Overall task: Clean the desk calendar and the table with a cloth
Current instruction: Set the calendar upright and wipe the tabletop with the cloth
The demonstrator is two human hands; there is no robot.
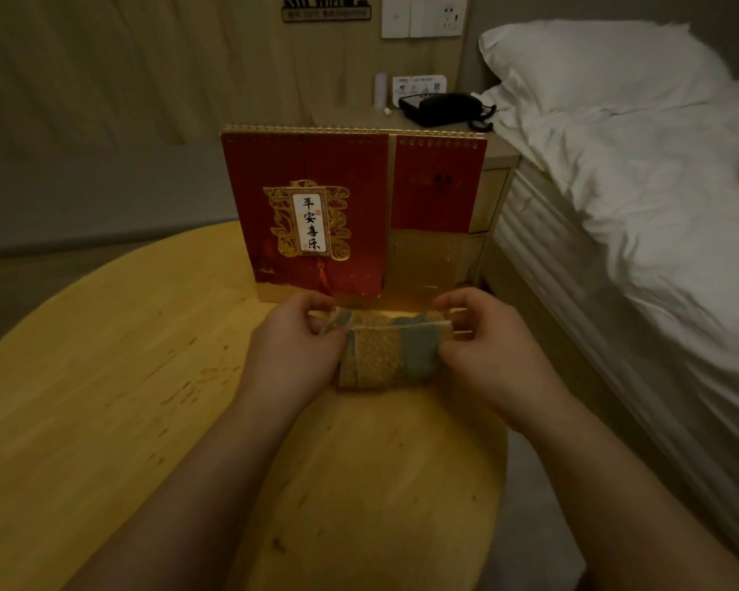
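Both forearms reach in from the near edge over the table [103, 398], a round yellow wood top with scuffs and dark specks. Left hand [293, 343] and right hand [493, 345] meet just in front of the calendar [316, 206], each pinching one end of the folded cloth [391, 351], fingers curled narrow around its edges. The cloth looks woven, tan with a grey-blue band, and is bunched between the hands; its lower fold seems to rest on the table, cannot tell for sure.

The calendar stands upright directly behind the cloth, red cover with gold trim and a spiral binding on top, near the far right edge of the table. Its base is touching or almost touching the cloth's top edge.

Risks, as judged from here: a push forward while wiping likely tips the calendar backward or slides it off the far edge, since it stands light and close to the rim. The loose fold can unroll if either pinch slips. Wiping one-handed without steadying the calendar probably knocks it over.

Behind the calendar sits a nightstand [500, 159] with a black phone [449, 108]; right of it, a bed [640, 198] with white sheets.
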